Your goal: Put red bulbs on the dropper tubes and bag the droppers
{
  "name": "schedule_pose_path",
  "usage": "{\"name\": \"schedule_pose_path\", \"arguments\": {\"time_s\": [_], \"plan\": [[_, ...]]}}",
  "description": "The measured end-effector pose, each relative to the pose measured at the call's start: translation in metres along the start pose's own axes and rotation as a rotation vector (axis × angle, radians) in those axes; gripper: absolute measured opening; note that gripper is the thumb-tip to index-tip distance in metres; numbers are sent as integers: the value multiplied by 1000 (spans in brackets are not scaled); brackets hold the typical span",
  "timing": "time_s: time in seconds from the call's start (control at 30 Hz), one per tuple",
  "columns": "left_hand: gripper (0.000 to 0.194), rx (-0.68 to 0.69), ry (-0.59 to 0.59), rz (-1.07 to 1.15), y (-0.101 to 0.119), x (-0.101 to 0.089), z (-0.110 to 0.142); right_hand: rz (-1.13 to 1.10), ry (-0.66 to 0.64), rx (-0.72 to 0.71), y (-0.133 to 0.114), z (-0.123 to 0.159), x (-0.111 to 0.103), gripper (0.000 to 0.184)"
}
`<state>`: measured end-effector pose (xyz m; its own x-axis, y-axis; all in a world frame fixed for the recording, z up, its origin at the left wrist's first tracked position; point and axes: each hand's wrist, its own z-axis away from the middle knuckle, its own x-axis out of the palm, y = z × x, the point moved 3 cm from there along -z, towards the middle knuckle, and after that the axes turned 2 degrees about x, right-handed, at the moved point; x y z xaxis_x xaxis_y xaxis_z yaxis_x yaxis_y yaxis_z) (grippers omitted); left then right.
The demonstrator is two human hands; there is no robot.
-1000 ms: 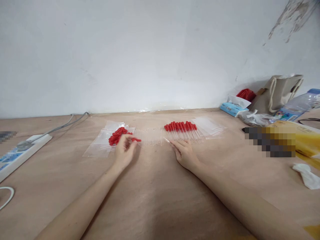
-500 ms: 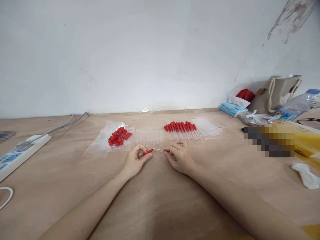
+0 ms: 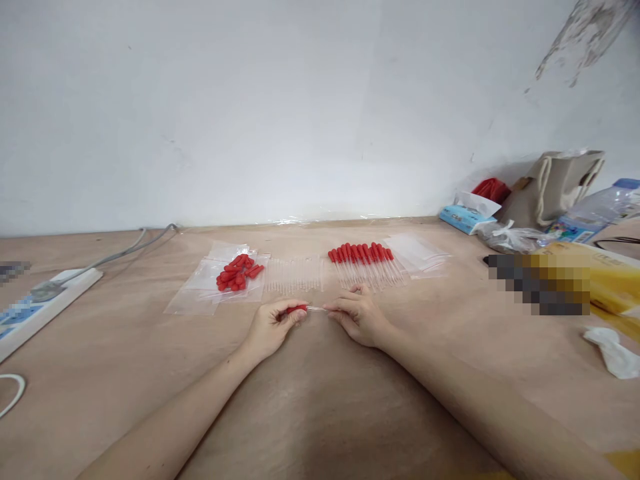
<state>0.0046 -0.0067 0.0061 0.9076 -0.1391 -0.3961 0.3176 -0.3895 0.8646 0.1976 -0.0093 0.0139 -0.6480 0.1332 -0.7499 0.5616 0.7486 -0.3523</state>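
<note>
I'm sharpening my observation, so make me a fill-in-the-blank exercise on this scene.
The left hand holds a cap coloured ____.
The hand gripping the clear tube is the ____ one.
Loose caps lie to the ____ of the uncapped tubes.
Capped tubes lie to the ____ of the uncapped tubes.

Missing words: red; right; left; right.

Red dropper bulb (image 3: 297,309) and clear pipette tube (image 3: 316,309), end to end
Both near level, bulb mouth toward three o'clock; from them, loose red bulbs (image 3: 233,274) heap at ten, bare tubes (image 3: 294,273) line up at twelve, red-bulbed droppers (image 3: 361,253) at two.
</note>
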Motion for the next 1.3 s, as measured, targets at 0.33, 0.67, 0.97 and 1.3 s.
{"name": "schedule_pose_path", "arguments": {"time_s": [0.33, 0.67, 0.97, 1.3], "plan": [[17, 144, -118, -225, 17, 4, 5, 194, 38, -49, -7, 0, -7, 23], [15, 231, -181, -306, 24, 7, 8, 146, -39, -12, -14, 1, 3, 22], [15, 253, -195, -330, 19, 3, 1, 147, -127, 14, -20, -5, 2, 20], [19, 54, -54, -378, -3, -9, -6, 160, -28, 501, 7, -10, -12, 24]]}}
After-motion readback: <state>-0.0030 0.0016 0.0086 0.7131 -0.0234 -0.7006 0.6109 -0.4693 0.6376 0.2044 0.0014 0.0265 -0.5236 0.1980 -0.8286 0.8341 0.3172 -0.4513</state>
